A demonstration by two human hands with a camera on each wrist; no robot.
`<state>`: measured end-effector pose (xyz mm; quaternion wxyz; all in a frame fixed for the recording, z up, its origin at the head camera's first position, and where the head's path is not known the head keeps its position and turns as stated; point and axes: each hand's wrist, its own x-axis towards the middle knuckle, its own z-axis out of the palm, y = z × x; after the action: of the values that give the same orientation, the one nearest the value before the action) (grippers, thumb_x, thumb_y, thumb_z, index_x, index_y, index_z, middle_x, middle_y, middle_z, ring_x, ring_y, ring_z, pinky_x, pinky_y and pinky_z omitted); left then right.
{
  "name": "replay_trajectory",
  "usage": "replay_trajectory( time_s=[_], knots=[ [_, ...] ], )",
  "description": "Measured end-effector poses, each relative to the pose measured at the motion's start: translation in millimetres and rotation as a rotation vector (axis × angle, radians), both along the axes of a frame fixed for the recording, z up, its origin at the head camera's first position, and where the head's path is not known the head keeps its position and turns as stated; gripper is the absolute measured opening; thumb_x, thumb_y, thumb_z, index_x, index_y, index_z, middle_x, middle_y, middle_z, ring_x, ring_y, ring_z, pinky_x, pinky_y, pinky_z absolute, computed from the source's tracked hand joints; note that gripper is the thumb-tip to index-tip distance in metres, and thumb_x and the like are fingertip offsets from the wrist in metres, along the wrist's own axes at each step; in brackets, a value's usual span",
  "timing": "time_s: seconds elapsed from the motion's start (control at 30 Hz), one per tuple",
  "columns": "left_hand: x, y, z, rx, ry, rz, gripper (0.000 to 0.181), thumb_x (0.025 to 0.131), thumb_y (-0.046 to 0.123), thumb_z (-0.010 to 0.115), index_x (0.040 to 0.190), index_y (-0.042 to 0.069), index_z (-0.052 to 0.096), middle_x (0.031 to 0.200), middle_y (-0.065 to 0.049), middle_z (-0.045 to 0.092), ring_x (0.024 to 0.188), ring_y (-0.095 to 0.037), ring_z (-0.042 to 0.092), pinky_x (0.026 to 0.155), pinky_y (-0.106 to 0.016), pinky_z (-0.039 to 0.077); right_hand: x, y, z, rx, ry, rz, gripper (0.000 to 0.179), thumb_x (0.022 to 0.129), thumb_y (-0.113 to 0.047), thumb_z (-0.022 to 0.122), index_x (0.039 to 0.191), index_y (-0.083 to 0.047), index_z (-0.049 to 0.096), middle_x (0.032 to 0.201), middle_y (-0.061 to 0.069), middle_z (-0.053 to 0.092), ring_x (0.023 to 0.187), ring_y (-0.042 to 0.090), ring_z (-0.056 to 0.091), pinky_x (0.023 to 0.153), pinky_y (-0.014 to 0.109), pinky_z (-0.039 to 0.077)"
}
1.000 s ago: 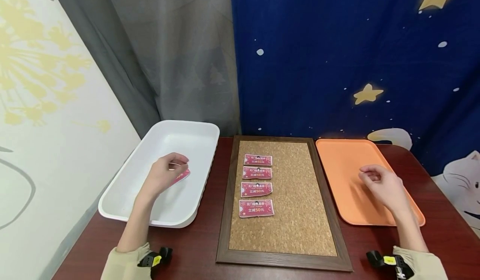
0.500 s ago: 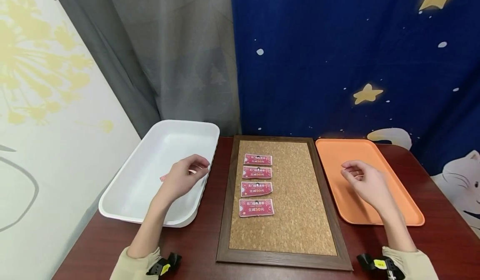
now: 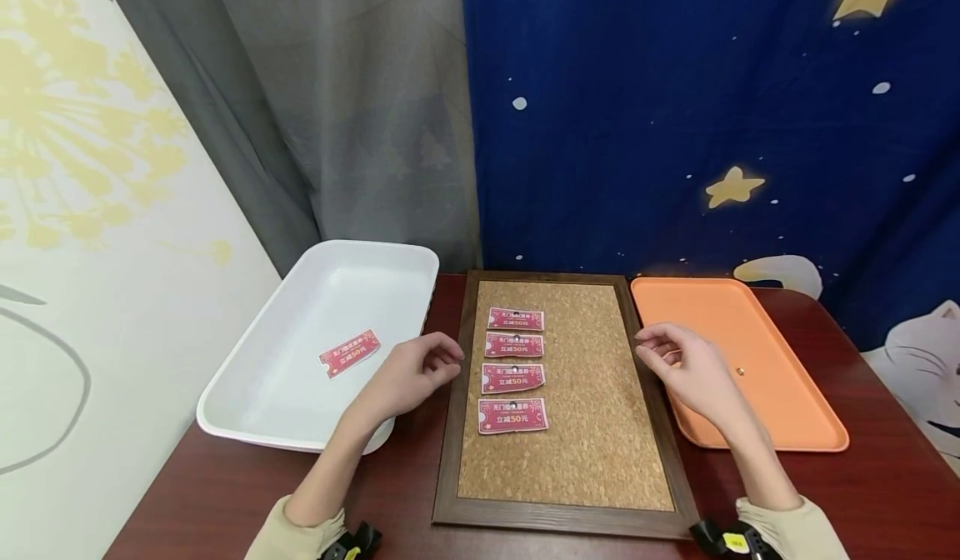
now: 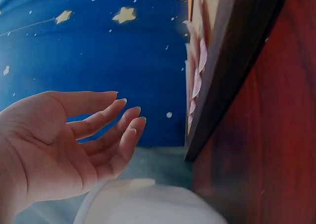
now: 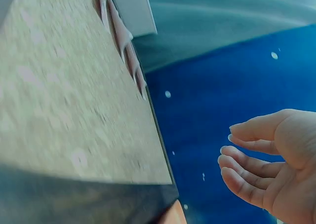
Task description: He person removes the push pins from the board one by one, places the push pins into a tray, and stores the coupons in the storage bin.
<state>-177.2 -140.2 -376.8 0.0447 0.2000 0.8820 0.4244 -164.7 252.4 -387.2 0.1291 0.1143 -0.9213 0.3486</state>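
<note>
My left hand [image 3: 411,379] hovers between the white bin and the cork board [image 3: 592,393], fingers loosely bent and nothing in them. Over the board's right frame and the orange tray's left edge hovers my right hand [image 3: 688,370], its fingers also loosely curved around nothing. Both wrist views show bare fingertips. Several pink paper coupons [image 3: 513,417] hang in a column on the board's left half, each with a small dark pin near its top. One loose coupon [image 3: 349,353] lies in the white bin [image 3: 258,335]. A tiny shiny pin [image 3: 740,371] sits on the orange tray.
An orange tray [image 3: 795,410] stands right of the board on the dark red table [image 3: 405,493]. Behind are a grey curtain [image 3: 375,110] and a blue star-patterned curtain [image 3: 585,127]. A white patterned wall [image 3: 97,293] borders the left side.
My left hand has moved right, out of the white bin, uncovering the loose coupon. My right hand has moved left from the orange tray toward the board, uncovering the tiny pin.
</note>
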Motion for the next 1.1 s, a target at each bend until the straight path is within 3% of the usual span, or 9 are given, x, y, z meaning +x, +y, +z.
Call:
replay_trajectory(
  time_s=[0.47,0.73,1.1],
  knots=[
    [3.6,20.0,-18.1,-0.056,-0.025,-0.132,0.010,0.094,0.003,0.068,0.104,0.001,0.068,0.092,-0.003,0.065,0.082,-0.014,0.060,0.072,-0.026,0.051,1.5,-48.2,-7.4,-0.017,0.001,0.144,0.013,0.091,-0.001,0.072,0.103,-0.005,0.070,0.087,-0.003,0.064,0.078,0.010,0.059,0.068,0.026,0.051],
    [7.1,27.7,-25.7,-0.115,-0.081,-0.144,0.017,0.092,0.007,0.071,0.106,-0.002,0.068,0.091,-0.003,0.061,0.079,-0.013,0.055,0.069,-0.029,0.047,3.4,-73.1,-9.2,-0.033,-0.043,0.228,0.015,0.090,0.000,0.073,0.104,-0.002,0.070,0.087,-0.004,0.064,0.079,0.011,0.060,0.069,0.029,0.053],
    [4.3,31.9,-36.2,-0.123,-0.143,-0.154,0.014,0.090,0.006,0.072,0.102,0.001,0.067,0.085,0.001,0.058,0.079,-0.014,0.052,0.068,-0.028,0.045,0.1,-108.6,-20.5,-0.024,-0.098,0.363,0.013,0.090,-0.002,0.072,0.102,-0.003,0.070,0.089,-0.003,0.066,0.078,0.010,0.062,0.070,0.024,0.054]
  ],
)
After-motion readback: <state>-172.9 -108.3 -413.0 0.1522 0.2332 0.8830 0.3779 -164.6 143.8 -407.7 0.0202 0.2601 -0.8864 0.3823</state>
